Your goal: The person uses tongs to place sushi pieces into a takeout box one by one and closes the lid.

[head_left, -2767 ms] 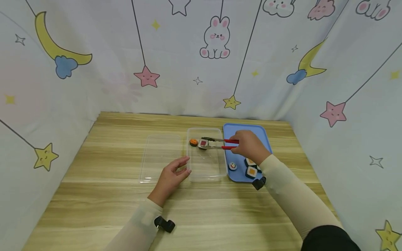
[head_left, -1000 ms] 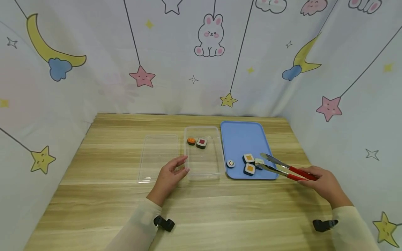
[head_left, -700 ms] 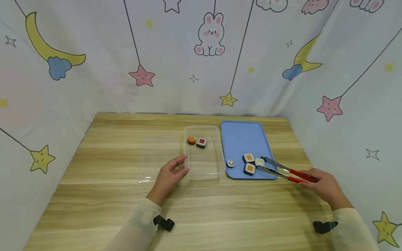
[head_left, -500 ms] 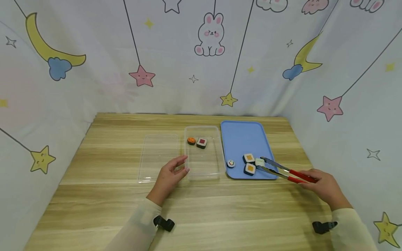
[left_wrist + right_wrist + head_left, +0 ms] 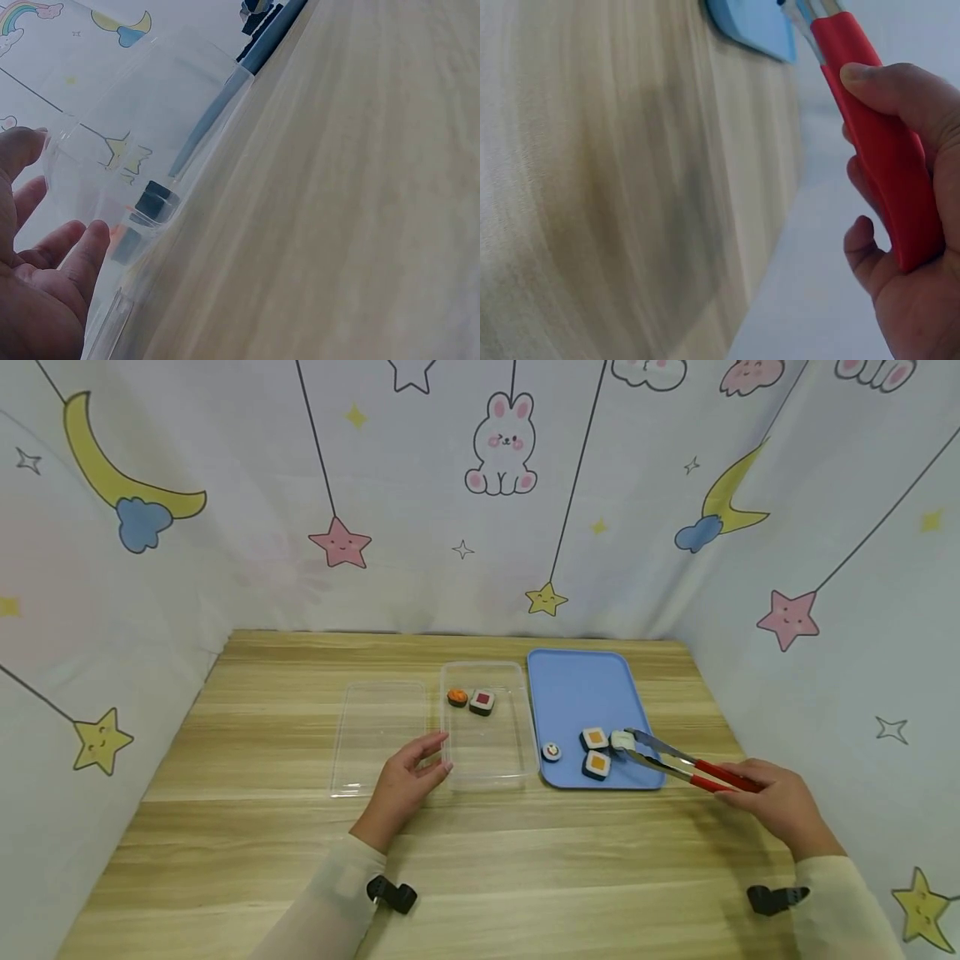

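Four pieces (image 5: 596, 764) leave tray's far edge (image 5: 576, 651) roomy — tongs (image 5: 720, 772) apparently touch one.

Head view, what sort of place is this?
Probably an indoor tabletop booth, perhaps for filming or play: cartoon-printed cloth hangs around three sides of a wood-grain table, which bears a blue tray of toy-like sushi.

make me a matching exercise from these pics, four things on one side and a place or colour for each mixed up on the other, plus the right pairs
Column one:
1. tongs
2. orange-topped piece
3. tray
4. flat clear lid

Column two:
A. blue
B. on the table, left of the clear box in the head view
C. held in the right hand
D. inside the clear box, beside the red-centred piece

Right pairs: 1-C, 2-D, 3-A, 4-B
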{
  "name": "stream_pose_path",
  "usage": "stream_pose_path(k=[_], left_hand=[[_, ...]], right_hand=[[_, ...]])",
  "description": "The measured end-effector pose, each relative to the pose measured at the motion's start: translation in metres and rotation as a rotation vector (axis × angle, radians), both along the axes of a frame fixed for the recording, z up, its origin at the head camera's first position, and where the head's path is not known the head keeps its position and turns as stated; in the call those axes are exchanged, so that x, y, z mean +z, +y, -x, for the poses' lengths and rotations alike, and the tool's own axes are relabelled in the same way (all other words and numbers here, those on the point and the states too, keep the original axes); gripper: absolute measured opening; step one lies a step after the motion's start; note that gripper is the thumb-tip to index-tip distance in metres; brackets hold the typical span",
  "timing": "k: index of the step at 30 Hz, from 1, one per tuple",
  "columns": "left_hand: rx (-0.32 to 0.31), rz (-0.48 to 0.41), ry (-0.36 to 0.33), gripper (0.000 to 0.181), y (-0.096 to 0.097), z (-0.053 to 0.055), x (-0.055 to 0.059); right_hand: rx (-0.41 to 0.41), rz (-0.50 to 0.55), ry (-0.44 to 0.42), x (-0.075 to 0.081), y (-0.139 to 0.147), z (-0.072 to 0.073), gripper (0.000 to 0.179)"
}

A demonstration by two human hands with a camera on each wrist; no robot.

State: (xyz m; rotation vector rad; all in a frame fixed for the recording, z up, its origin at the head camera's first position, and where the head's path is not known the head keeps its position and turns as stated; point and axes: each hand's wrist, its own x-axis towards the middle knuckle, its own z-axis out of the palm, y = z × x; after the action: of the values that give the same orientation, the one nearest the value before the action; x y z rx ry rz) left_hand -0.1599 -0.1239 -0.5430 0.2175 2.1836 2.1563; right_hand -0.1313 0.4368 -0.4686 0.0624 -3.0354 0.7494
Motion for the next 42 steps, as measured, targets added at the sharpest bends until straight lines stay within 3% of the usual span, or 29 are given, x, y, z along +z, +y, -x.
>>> stream_pose_path(k=[12, 23, 31, 42], left_hand=[[0.004, -0.007, -0.003, 0.050, -0.002, 0.000, -0.001], [0.005, 0.000, -0.001, 0.051, -0.002, 0.000, -0.003], [-0.003, 0.015, 0.005, 0.052, -0.002, 0.001, -0.005], [-0.008, 0.006, 0.018, 0.052, -0.004, 0.002, -0.005]], right_hand=[[0.005, 0.046, 0.034, 0.024, -0.026, 0.019, 0.051], [0.095, 0.125, 0.062, 0.043, -0.077, 0.060, 0.053], [0.166, 0.223, 0.021, 0.043, -0.121, 0.089, 0.045], [0.309, 0.111, 0.028, 0.034, -0.171, 0.117, 0.042]])
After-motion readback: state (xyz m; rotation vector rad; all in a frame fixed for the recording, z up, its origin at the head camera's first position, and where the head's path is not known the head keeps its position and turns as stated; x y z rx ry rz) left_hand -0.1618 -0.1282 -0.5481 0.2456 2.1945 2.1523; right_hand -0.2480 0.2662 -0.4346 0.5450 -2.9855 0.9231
